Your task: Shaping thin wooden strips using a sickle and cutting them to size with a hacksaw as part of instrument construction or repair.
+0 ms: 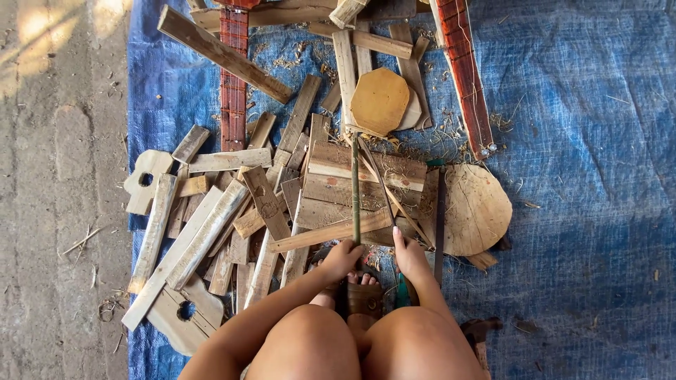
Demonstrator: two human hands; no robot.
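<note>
I sit low over a blue tarp [584,141] with my knees at the bottom of the view. My left hand [343,257] grips the near end of a thin green bamboo stick [355,183] that runs straight away from me over a pile of planks. My right hand [410,259] holds a long dark blade [440,225] that lies parallel to the stick, its fingers pointing forward. A split strip of bamboo [384,186] angles off between the stick and the blade. My feet in brown sandals [363,299] rest between my knees.
Scrap wood planks [211,225] are heaped to the left and ahead. A round wooden disc [475,209] lies right of the blade, an octagonal board [380,100] farther off. Two red slatted rails [465,70] lie beyond. Bare concrete [60,176] borders the tarp on the left.
</note>
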